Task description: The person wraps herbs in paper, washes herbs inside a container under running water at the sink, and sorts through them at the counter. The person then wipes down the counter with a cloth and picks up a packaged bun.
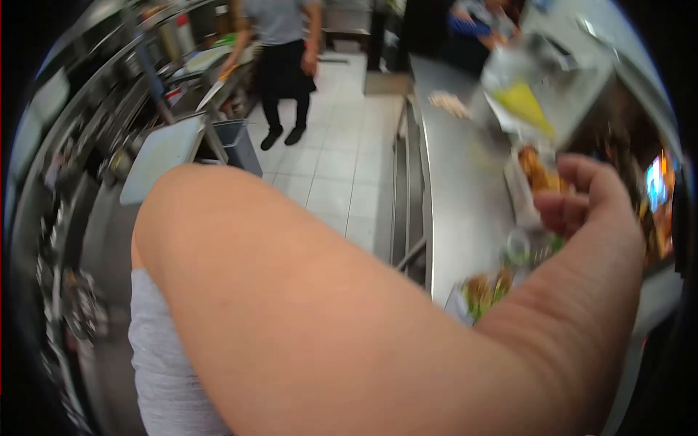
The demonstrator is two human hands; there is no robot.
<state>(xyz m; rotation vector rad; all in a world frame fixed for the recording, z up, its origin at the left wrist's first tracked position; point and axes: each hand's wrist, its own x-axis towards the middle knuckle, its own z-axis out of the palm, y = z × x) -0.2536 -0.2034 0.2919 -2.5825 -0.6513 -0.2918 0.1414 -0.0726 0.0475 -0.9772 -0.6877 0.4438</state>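
Observation:
My left arm crosses the view close to the camera, from a grey sleeve (167, 356) at the left. At the right my left hand (592, 196) bends upward, its fingers curved with a gap between them. It hangs over or beside a long white container (520, 192) of golden-brown food (534, 171). Whether the fingers touch the food cannot be made out. Nearer me, partly behind my wrist, lies food with green leaves (476, 294) on a pale wrapper. A small clear cup (517, 247) stands beside it. My right hand is out of view.
A steel counter (462, 189) runs along the right, with a blurred yellow item (527, 105) and a pale heap (448, 104) on it. A person (283, 43) in a dark apron stands left with a knife (214, 91). Near them are a white board (163, 156) and grey bin (238, 145).

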